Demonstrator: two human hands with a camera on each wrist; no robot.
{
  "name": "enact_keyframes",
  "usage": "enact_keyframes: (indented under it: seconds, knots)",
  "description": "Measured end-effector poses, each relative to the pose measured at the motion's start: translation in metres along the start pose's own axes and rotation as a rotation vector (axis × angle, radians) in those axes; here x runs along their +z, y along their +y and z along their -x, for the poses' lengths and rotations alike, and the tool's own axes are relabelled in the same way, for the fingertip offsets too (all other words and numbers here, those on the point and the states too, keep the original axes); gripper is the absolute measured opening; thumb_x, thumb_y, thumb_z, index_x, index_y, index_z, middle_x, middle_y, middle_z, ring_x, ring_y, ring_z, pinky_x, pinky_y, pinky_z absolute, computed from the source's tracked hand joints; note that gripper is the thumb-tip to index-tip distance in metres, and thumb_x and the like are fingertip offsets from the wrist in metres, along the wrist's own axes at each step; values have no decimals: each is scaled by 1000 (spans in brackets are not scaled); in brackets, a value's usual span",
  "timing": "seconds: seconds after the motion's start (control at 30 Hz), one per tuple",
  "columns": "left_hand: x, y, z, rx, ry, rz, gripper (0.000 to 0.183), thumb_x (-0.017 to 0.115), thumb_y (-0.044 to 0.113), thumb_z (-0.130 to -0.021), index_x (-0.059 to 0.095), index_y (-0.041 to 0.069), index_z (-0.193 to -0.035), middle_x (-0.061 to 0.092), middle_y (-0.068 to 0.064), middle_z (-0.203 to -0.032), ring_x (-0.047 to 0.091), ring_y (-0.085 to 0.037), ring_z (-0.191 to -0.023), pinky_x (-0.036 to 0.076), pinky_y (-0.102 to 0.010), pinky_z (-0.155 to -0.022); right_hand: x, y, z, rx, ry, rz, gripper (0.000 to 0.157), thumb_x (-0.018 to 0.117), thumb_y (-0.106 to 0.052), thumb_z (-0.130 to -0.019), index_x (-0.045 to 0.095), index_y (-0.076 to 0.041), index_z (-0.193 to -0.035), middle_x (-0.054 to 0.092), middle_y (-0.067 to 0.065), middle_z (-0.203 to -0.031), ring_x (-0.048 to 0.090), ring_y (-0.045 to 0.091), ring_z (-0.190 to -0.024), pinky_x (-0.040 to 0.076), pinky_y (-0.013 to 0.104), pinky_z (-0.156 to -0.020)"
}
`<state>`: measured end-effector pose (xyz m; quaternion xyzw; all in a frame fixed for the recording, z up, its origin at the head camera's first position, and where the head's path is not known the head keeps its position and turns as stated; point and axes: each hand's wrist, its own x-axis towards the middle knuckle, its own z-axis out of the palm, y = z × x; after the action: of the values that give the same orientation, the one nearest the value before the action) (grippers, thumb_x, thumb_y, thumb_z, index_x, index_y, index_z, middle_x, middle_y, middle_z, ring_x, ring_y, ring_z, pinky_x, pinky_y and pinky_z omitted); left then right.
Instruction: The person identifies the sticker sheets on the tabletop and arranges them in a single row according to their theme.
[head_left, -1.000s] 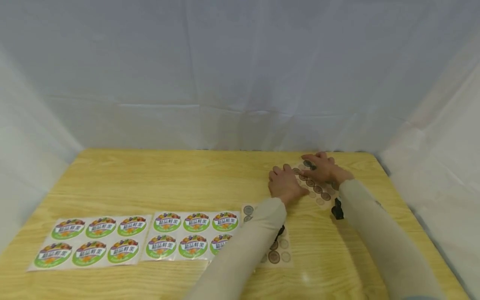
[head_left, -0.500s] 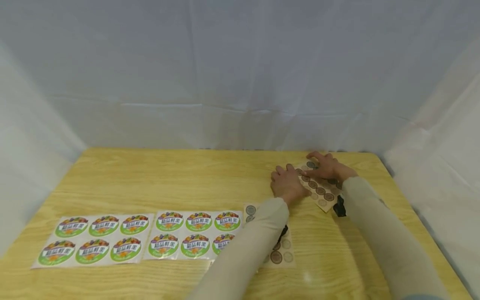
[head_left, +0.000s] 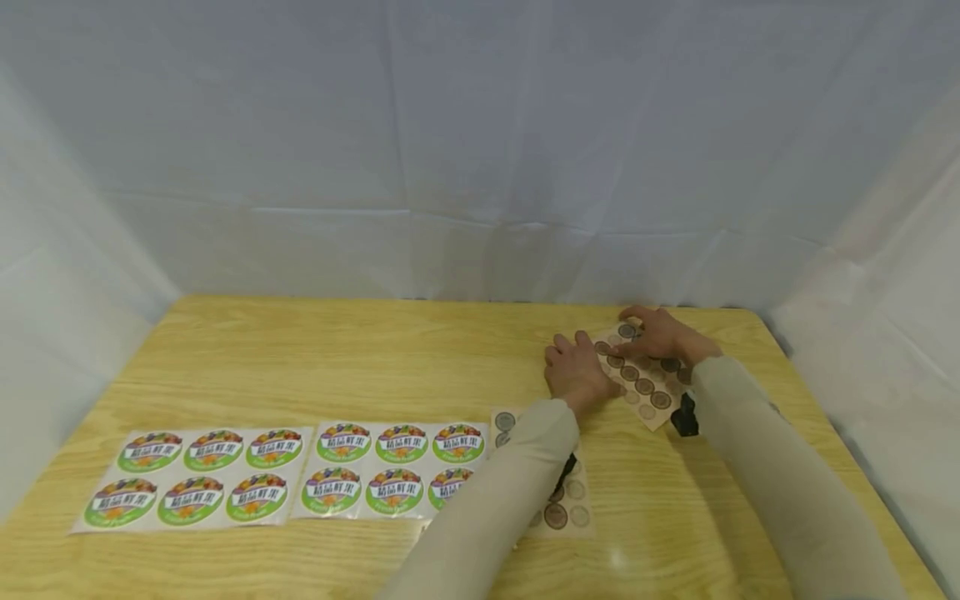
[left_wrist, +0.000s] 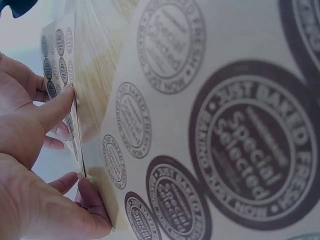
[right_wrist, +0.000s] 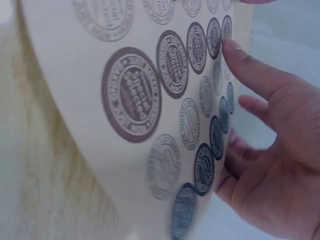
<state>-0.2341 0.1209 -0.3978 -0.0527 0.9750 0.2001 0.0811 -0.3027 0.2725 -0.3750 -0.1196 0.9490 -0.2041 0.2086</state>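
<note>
At the right of the table in the head view lies a kraft-coloured sheet of round "Just Baked Fresh" stickers (head_left: pixel 647 388), turned at an angle. My left hand (head_left: pixel 576 372) is at its left edge; in the left wrist view, fingertips pinch a sheet's edge. At the far right part, my right hand (head_left: pixel 660 335) grips the same sheet. The right wrist view has its thumb (right_wrist: pixel 245 62) on the printed face and the other fingers behind, with the sheet bent and raised from the table there. Parts of the sheet are hidden under both hands.
A second sheet of the brown stickers (head_left: pixel 577 500) lies partly under the left sleeve (head_left: pixel 495 500). Left of it are two white sheets of fruit labels (head_left: pixel 364 479), side by side. White cloth (head_left: pixel 450 167) hangs behind the wooden table (head_left: pixel 360 350).
The head view has shifted slightly, so everything sits a little further right. The sheet's near corner shows more plainly, and the right fingers have drawn in slightly. Both hands stay on the sheet.
</note>
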Motion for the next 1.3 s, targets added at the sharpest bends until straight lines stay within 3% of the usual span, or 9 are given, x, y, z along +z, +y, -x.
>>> enact_keyframes:
  seconds: [0.13,0.37,0.63,0.87,1.2,1.3]
  knots:
    - [1,-2,-3,-1,-2,-3,83,80,62,-63,47,17,-124,42,-11,-116,45,-26,-105,48,-36,-77,2,1,-3,-55,13,-31,68,66,-32,-91,36,-1,-144,31,29,-145,40,47,-123,36,60,-95]
    - [-3,-7,-5,23,-23,16,81,79,61,-66,47,17,-125,41,-11,-118,43,-26,-108,47,-35,-79,7,11,-5,-130,50,-112,64,67,-26,-91,41,5,-141,40,27,-141,37,45,-127,32,58,-99]
    - [-7,-13,-5,52,-56,87,77,76,56,-73,47,15,-132,43,-12,-123,43,-27,-113,45,-35,-86,9,22,-2,-110,59,-255,62,64,-31,-93,43,3,-140,40,26,-141,40,42,-126,36,56,-98]
    - [-6,-15,-6,85,-65,134,68,71,53,-80,49,14,-132,46,-13,-124,42,-28,-116,42,-37,-90,9,27,9,-125,100,-269,63,60,-38,-94,44,3,-139,46,26,-135,52,36,-112,41,52,-92]
    - [-8,-19,-6,119,-61,242,52,69,45,-86,56,11,-122,54,-9,-114,44,-27,-113,40,-37,-89,13,42,11,-30,78,-409,71,62,-45,-91,41,-3,-143,46,24,-134,60,26,-98,48,40,-81]
    - [-8,-18,-7,111,-61,273,54,69,44,-86,56,10,-126,58,-8,-116,46,-28,-114,40,-37,-90,14,41,13,-14,77,-430,71,62,-44,-91,40,-3,-144,47,24,-133,60,27,-98,49,40,-81]
